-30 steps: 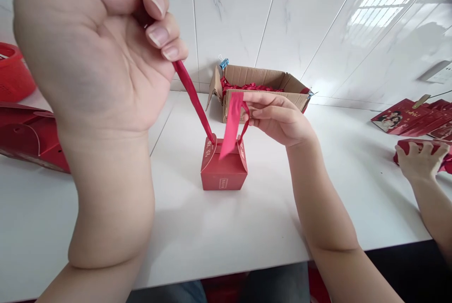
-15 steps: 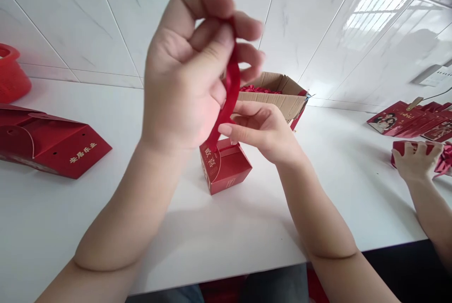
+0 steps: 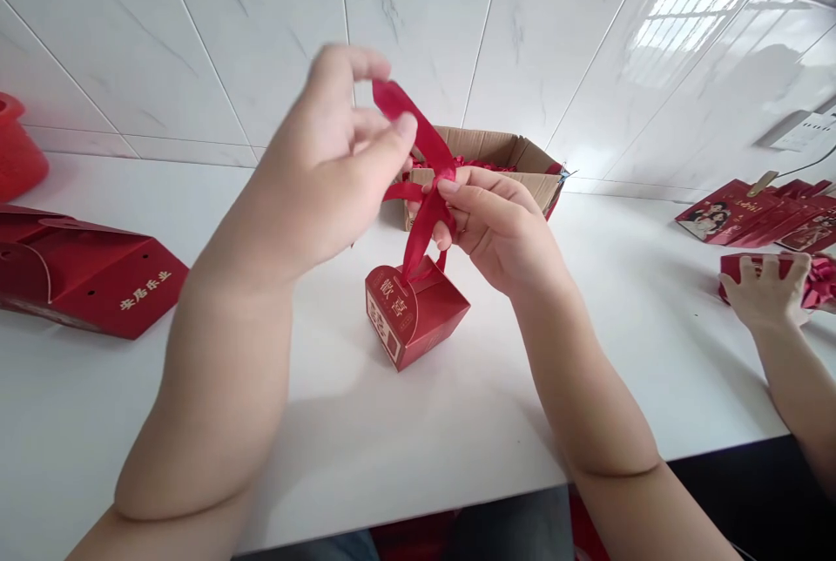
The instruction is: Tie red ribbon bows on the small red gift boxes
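A small red gift box (image 3: pixel 418 313) with gold characters stands on the white table (image 3: pixel 405 439), turned at an angle. A red ribbon (image 3: pixel 424 143) rises from its top. My left hand (image 3: pixel 326 169) pinches the upper end of the ribbon between thumb and fingers, above the box. My right hand (image 3: pixel 496 226) is closed on the ribbon where it crosses, just above the box's lid.
An open cardboard box (image 3: pixel 515 160) with red ribbons sits behind. Flat red cartons (image 3: pixel 84 273) lie at the left, beside a red basket (image 3: pixel 16 152). Red cards (image 3: pixel 764 217) lie at the right. Another person's hand (image 3: pixel 764 291) rests on a red box there.
My left hand has come down and back to the left, folding the ribbon over my right fingers. The gift box has turned further on the table.
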`<state>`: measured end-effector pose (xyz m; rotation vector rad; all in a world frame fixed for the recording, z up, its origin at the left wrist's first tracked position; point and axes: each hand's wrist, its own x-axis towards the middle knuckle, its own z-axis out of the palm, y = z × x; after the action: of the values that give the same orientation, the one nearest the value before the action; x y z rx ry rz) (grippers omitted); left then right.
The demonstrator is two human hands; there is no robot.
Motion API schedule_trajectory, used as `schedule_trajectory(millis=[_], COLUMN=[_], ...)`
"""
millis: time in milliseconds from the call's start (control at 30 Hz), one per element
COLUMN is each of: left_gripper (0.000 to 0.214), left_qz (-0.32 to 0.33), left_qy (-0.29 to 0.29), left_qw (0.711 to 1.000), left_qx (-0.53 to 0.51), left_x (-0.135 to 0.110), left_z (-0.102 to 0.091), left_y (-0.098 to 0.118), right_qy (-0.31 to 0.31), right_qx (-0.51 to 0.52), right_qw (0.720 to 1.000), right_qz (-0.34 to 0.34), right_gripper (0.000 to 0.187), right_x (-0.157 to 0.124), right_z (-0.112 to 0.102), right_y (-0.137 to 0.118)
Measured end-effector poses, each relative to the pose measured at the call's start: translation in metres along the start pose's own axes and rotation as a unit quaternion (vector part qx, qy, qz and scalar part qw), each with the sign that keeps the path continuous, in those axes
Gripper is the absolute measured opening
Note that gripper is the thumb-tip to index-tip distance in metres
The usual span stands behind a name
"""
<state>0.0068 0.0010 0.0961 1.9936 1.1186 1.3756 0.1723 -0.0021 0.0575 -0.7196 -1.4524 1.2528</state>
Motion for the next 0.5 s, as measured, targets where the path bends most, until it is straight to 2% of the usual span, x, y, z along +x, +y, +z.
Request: schedule_trajectory(millis=[33,100,200,267,367,433,500], left_gripper=[0.043,0.056,0.069,0.06,0.024,0.008,0.004], left_qz=[-0.034,-0.057,-0.032,-0.009,0.022,0.037,0.034], left_qy=[-0.021,-0.057,-0.078,-0.057,-0.048,-0.077,-0.133], left_qw=[0.999,0.993,0.991,0.992,0.989,0.984,0.972], left_qx=[0.035,0.084,0.102,0.112,0.137,0.157,0.191], left_x=[0.0,-0.002,-0.008,-0.011,-0.013,-0.013,-0.013], left_z=[-0.001,-0.003,-0.005,-0.007,-0.01,-0.011,-0.011], left_y=[-0.001,-0.002,0.002,0.007,0.013,0.014,0.013], right_qy=[0.006,0.018,0.023,0.026,0.05,0.061,0.059], right_qx=[0.0,-0.002,0.003,0.005,0.001,0.006,0.017], right_qw=[1.0,1.0,0.999,0.999,0.999,0.998,0.998], right_qz=[0.006,0.018,0.025,0.023,0.015,0.012,0.014], right_gripper=[0.019,0.02,0.019,0.02,0.023,0.023,0.02], right_x=[0.001,0.002,0.003,0.003,0.003,0.003,0.004], right_z=[-0.001,-0.004,-0.008,-0.01,-0.012,-0.013,-0.014], right_y=[0.0,0.0,0.0,-0.001,0.0,0.001,0.002])
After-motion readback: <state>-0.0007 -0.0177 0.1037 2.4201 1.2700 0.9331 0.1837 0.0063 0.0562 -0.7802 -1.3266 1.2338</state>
